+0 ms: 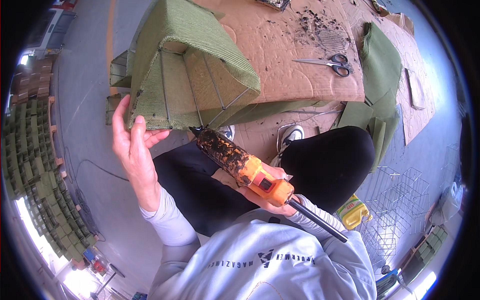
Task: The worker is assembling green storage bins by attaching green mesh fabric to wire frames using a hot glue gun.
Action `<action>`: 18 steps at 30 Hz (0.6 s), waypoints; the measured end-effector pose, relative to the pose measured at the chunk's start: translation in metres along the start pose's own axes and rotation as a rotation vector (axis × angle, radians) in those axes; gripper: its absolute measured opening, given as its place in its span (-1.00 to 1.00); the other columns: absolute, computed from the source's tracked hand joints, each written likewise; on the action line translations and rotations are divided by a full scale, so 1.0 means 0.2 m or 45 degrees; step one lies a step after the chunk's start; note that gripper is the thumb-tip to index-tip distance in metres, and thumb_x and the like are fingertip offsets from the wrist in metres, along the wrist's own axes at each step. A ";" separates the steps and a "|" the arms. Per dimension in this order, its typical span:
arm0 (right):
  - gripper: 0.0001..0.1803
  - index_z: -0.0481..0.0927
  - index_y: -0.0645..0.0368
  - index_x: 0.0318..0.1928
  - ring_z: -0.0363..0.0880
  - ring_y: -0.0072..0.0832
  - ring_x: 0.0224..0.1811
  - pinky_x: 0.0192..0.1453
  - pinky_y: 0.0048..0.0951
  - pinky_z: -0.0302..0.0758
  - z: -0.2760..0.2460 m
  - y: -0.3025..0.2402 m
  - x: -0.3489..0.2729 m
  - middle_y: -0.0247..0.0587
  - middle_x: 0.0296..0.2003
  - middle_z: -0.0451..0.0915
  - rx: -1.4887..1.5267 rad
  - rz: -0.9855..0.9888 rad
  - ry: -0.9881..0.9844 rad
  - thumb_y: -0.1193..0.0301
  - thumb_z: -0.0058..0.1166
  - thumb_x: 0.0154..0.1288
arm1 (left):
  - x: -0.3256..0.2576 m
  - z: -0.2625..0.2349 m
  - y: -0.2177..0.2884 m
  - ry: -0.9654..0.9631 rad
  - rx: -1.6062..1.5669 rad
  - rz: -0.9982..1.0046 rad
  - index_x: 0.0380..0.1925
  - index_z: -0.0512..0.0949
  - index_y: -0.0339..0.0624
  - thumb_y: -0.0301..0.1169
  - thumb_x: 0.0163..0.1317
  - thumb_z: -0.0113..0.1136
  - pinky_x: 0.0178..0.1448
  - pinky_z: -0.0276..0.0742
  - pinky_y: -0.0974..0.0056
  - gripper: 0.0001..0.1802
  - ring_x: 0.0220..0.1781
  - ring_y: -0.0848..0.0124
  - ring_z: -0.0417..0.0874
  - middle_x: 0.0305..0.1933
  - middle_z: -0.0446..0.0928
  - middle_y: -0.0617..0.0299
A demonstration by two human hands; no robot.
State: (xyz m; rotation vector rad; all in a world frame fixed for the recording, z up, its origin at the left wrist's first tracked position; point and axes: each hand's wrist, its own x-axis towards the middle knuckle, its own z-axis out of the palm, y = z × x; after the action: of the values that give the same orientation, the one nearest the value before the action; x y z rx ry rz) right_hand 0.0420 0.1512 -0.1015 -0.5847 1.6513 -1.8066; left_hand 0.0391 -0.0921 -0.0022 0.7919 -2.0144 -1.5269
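Note:
A box of green woven fabric over a wire frame point(200, 37) stands tilted in front of me, its open side facing me with thin metal rods inside. My left hand point(134, 142) grips its near left corner, thumb in front and fingers around the edge. In my right hand point(267, 192) is an orange glue gun point(245, 167), smeared with black glue, with a black glue stick point(320, 220) sticking out of its back. The gun's dark nozzle touches or nearly touches the box's lower rim, where a rod meets it. Part of my right hand is hidden beneath the gun.
A cardboard-covered surface point(285, 75) lies ahead, with black-handled scissors point(336, 64) and dark glue scraps on it. Green fabric pieces point(380, 65) hang at the right. Wire frames point(395, 215) and a yellow jug point(354, 214) are at the lower right. Stacked green boxes point(35, 165) line the left.

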 end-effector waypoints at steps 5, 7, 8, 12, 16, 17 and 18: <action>-0.68 0.48 0.19 -0.17 0.63 -0.16 -0.42 -0.31 -0.35 0.53 -0.04 -0.08 0.00 -0.15 -0.44 0.58 -0.301 -0.088 -0.022 0.46 0.29 0.07 | 0.00 0.00 0.01 -0.002 -0.007 0.003 0.27 0.27 -0.37 -0.44 0.40 -0.07 -0.29 0.72 0.32 -0.54 -0.35 0.34 0.70 -0.01 0.55 -0.06; -0.66 0.48 0.20 -0.14 0.65 -0.19 -0.41 -0.28 -0.38 0.54 -0.05 -0.08 -0.02 -0.14 -0.41 0.59 -0.348 -0.044 0.018 0.48 0.29 0.07 | 0.00 0.00 0.00 -0.003 -0.010 0.003 0.27 0.27 -0.36 -0.44 0.40 -0.07 -0.28 0.72 0.32 -0.54 -0.35 0.35 0.70 -0.01 0.55 -0.05; -0.66 0.48 0.20 -0.14 0.65 -0.19 -0.41 -0.28 -0.38 0.54 -0.05 -0.08 -0.03 -0.14 -0.41 0.59 -0.350 -0.045 0.014 0.48 0.29 0.07 | 0.00 0.00 0.00 -0.007 -0.011 0.002 0.28 0.25 -0.39 -0.44 0.40 -0.07 -0.29 0.72 0.35 -0.52 -0.38 0.39 0.70 -0.02 0.56 -0.04; -0.61 0.47 0.23 -0.08 0.67 -0.24 -0.36 -0.24 -0.40 0.56 -0.06 -0.06 -0.06 -0.13 -0.37 0.60 -0.302 0.046 0.014 0.52 0.27 0.06 | -0.01 0.01 0.01 -0.002 -0.002 0.014 0.29 0.25 -0.41 -0.44 0.40 -0.07 -0.29 0.72 0.39 -0.51 -0.41 0.42 0.70 -0.07 0.59 -0.02; -0.65 0.51 -0.05 -0.06 0.53 -0.46 -0.28 -0.14 -0.41 0.49 -0.07 -0.06 -0.09 -0.41 -0.29 0.52 -0.303 0.228 0.007 0.23 0.26 0.15 | -0.01 0.02 0.00 -0.028 -0.036 -0.002 0.28 0.28 -0.32 -0.47 0.41 -0.09 -0.26 0.71 0.33 -0.55 -0.36 0.38 0.68 -0.07 0.56 -0.02; -0.65 0.51 -0.06 -0.07 0.54 -0.45 -0.27 -0.11 -0.41 0.50 -0.07 -0.07 -0.09 -0.41 -0.28 0.52 -0.317 0.235 0.032 0.23 0.27 0.15 | -0.01 0.02 0.01 -0.030 -0.020 0.000 0.27 0.29 -0.33 -0.47 0.41 -0.09 -0.26 0.71 0.34 -0.55 -0.37 0.39 0.67 -0.09 0.56 0.00; -0.65 0.51 -0.06 -0.07 0.54 -0.45 -0.27 -0.11 -0.41 0.50 -0.07 -0.07 -0.09 -0.41 -0.28 0.52 -0.323 0.235 0.026 0.23 0.27 0.15 | -0.01 0.02 0.01 -0.031 -0.004 0.003 0.27 0.29 -0.34 -0.47 0.41 -0.08 -0.25 0.71 0.34 -0.56 -0.37 0.41 0.67 -0.11 0.57 0.02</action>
State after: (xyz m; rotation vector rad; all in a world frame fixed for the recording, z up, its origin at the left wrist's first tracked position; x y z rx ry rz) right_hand 0.0428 0.1744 -0.0886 -0.5035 1.8980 -1.4889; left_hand 0.0371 -0.0871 -0.0011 0.7729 -2.0293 -1.5456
